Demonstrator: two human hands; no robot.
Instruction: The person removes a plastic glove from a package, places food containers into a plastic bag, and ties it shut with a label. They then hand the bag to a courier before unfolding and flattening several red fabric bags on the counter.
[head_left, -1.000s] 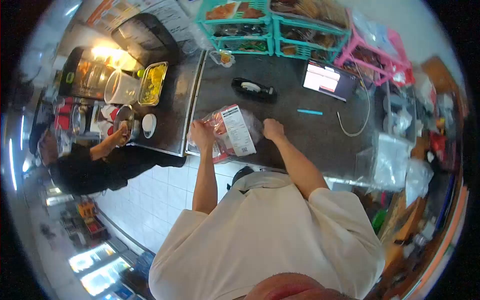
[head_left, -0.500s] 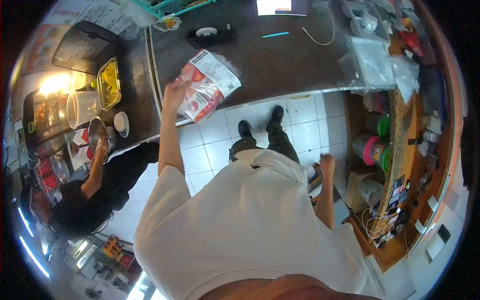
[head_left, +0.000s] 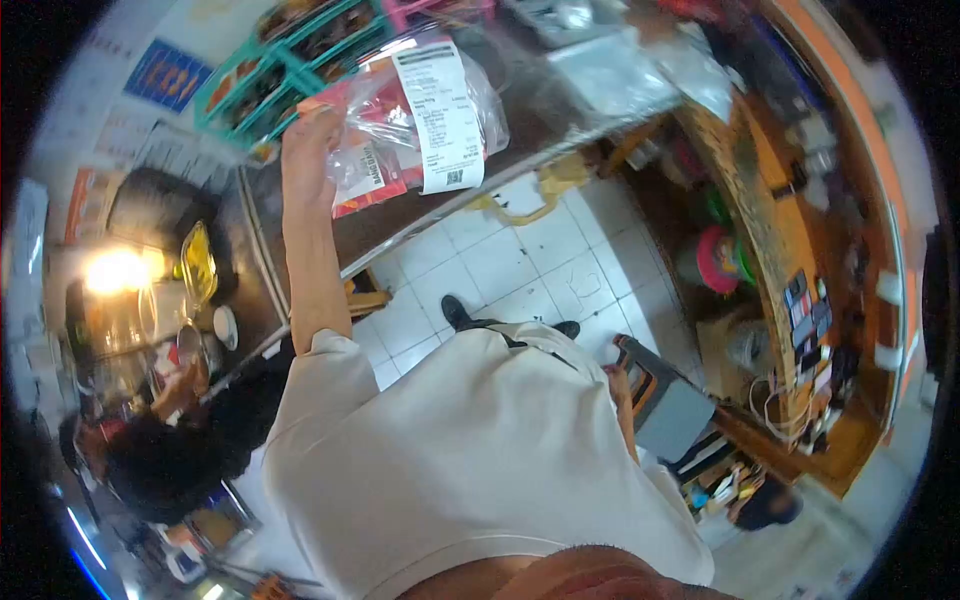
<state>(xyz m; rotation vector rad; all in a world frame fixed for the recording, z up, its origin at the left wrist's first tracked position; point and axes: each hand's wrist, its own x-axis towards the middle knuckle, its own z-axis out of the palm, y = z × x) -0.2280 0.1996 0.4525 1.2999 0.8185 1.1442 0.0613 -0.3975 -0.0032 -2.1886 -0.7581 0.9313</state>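
My left hand [head_left: 312, 140] is closed on the left edge of a clear plastic bag [head_left: 490, 110] that has red and white packaging inside. A long white printed receipt [head_left: 440, 115] lies across the front of the bag. The bag is held up over the dark counter [head_left: 530, 135], overlapping its front edge in this view. My right hand [head_left: 617, 380] hangs low at my side by the shirt hem, close to a grey stool-like object [head_left: 665, 400]; its fingers are small and partly hidden.
Teal baskets [head_left: 262, 95] stand at the back of the counter, behind the bag. Clear plastic bags [head_left: 610, 75] lie to the right. At left, a person in black [head_left: 165, 460] works beside a yellow-filled tray [head_left: 198, 262]. A wooden shelf [head_left: 765, 240] runs along the right.
My left hand has carried the bag up and forward, toward the teal baskets. My right hand has drawn in to my side. The view has turned, and I stand farther right.
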